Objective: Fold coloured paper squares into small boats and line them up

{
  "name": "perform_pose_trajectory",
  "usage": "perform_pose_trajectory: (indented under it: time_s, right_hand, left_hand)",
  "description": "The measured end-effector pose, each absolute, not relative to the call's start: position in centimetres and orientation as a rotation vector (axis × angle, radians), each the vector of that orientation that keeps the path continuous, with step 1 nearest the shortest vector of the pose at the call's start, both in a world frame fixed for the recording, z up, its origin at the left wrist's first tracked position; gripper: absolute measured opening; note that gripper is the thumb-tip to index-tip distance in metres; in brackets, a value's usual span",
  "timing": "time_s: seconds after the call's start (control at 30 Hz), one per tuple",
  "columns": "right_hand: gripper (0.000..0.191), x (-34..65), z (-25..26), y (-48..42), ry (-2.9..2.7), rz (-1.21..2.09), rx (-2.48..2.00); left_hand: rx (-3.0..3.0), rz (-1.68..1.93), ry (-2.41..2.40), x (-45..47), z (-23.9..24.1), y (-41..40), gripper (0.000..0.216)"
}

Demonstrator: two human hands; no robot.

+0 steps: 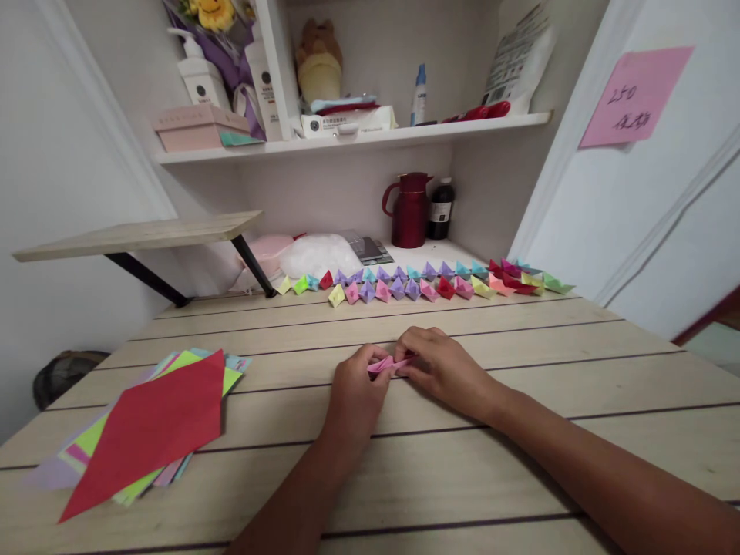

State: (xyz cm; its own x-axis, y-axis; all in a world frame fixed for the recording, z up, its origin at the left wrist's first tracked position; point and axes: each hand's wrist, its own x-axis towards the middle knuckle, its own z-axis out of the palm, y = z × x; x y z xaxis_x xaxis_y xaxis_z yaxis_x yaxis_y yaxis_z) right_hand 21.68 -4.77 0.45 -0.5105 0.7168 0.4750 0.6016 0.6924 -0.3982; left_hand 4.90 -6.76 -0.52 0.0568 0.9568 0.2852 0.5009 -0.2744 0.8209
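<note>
Head view: left hand point(354, 395) and right hand point(442, 368), fingers pinched shut on pink folded paper point(386, 363) over table point(520, 462).

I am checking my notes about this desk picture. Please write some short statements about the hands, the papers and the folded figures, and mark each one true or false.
1. Both hands hold a small pink paper piece together. True: the left hand and the right hand pinch it from both sides.
2. The stack of coloured sheets has a blue sheet on top. False: the top sheet is red.
3. The folded paper figures lie in rows at the far side of the wooden table. True.
4. The dark red jug stands on the upper shelf. False: it stands below the shelf, behind the figures.
5. A pink note with handwriting sticks on the right. True.
</note>
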Motion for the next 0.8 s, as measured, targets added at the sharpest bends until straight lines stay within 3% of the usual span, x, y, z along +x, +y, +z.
perform_pose_trajectory:
  time_s: [0.17,0.5,0.8]
  right_hand:
    - [0.007,21.78,0.19,-4.63,-2.273,0.248,-0.985]
    - [0.027,21.86,0.32,-4.51,-2.276,0.166,-0.890]
    - [0.019,22.00,0.11,-3.98,-2.352,0.373,-0.882]
  left_hand:
    - [1.821,1.150,1.464,4.85,-0.64,-6.68,0.013]
    - [1.758,1.159,1.406,4.67,-0.76,-6.61,0.020]
    - [1.619,1.210,1.313,4.69,-0.67,-6.51,0.023]
